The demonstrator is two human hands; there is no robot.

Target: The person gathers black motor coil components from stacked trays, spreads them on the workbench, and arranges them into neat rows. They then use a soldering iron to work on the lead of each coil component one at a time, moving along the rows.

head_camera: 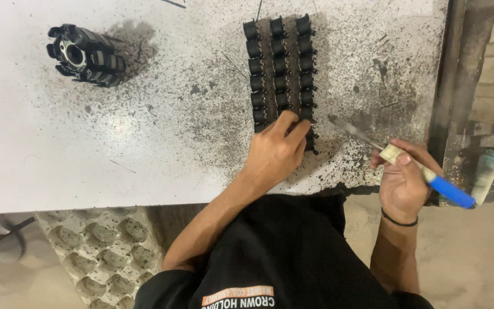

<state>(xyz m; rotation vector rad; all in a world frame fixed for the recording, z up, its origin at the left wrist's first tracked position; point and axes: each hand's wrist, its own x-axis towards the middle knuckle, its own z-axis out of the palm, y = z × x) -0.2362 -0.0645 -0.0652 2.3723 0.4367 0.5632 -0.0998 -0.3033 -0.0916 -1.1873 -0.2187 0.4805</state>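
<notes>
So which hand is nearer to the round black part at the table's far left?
Left. The left hand rests on the rows of small black clips, right of the round black part; the right hand, holding a blue-handled tool, is farther right.

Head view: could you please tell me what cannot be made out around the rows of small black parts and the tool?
- Nearest ends of the rows of small black parts: covered by the left hand.
- Tool: its middle is hidden inside the right hand; its tip is too thin and blurred to identify.
- Round black part: too dark to show detail.
- Moulded tray under the table: partly hidden by the table edge.
</notes>
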